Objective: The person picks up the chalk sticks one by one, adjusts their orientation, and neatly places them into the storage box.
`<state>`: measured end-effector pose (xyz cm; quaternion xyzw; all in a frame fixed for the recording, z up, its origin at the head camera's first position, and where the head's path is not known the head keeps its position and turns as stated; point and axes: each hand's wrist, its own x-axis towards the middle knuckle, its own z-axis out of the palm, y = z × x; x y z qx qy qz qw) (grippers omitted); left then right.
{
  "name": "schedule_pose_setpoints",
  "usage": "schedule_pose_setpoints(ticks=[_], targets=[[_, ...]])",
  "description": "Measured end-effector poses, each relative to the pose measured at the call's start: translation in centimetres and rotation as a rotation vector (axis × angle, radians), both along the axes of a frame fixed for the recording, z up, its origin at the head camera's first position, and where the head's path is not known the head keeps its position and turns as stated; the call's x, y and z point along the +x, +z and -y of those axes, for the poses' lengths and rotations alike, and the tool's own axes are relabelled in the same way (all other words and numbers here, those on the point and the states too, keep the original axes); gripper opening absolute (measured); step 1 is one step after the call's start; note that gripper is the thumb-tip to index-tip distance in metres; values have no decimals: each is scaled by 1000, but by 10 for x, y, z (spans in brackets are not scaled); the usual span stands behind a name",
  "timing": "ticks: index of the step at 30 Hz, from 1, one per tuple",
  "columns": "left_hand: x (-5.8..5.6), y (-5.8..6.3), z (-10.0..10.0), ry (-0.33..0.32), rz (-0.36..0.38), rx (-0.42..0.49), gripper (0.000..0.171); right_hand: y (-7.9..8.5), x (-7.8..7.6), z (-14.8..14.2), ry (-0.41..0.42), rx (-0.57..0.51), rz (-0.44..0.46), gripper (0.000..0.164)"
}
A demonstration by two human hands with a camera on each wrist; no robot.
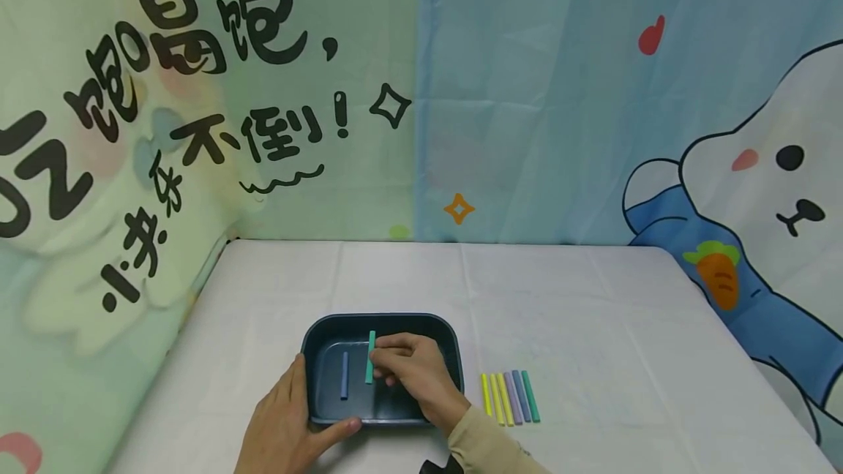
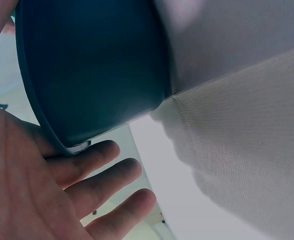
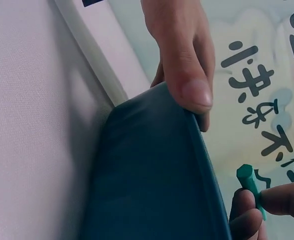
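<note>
A dark blue rectangular tray (image 1: 388,407) stands on the white-covered table. My left hand (image 1: 283,415) rests against its near left corner, thumb over the front rim and straight fingers along the left side. In the left wrist view those fingers (image 2: 107,185) extend past the tray's outer wall. Over the tray, my right hand (image 1: 418,371) pinches a slim green stick (image 1: 370,355) between thumb and fingertips. The right wrist view shows the stick's hexagonal end (image 3: 245,171). To its left, a blue stick (image 1: 345,375) lies on the tray's floor.
Right of the tray, several sticks lie side by side on the table: yellow sticks (image 1: 497,399), a purple stick (image 1: 513,398), a blue stick (image 1: 522,396) and a green stick (image 1: 530,396). A printed cloth backdrop (image 1: 527,93) hangs behind the table (image 1: 593,328).
</note>
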<state>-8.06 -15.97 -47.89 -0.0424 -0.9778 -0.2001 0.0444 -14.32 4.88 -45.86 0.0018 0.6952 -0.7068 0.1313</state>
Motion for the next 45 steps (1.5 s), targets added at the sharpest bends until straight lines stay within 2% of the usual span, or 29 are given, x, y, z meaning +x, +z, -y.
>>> schedule_pose_setpoints(ticks=[6, 15, 19, 25, 33, 40, 45], targets=[[0, -1, 0, -3, -7, -7, 129, -4, -2, 7, -2, -6, 10, 35], [-1, 2, -2, 20, 73, -20, 134, -8, -4, 18, -10, 36, 20, 32], [1, 1, 0, 11, 52, -20, 132, -8, -4, 23, 1, 76, 18, 30], [3, -1, 0, 0, 20, -25, 129, -11, -6, 29, 4, 159, 30, 27], [0, 1, -1, 13, 55, 1, 131, -12, -10, 35, 30, 314, 7, 18], [-1, -1, 2, -8, -2, 12, 127, -15, -12, 40, 18, 407, -16, 12], [0, -2, 1, -7, 3, 13, 127, -18, -14, 44, 8, 452, -24, 9]])
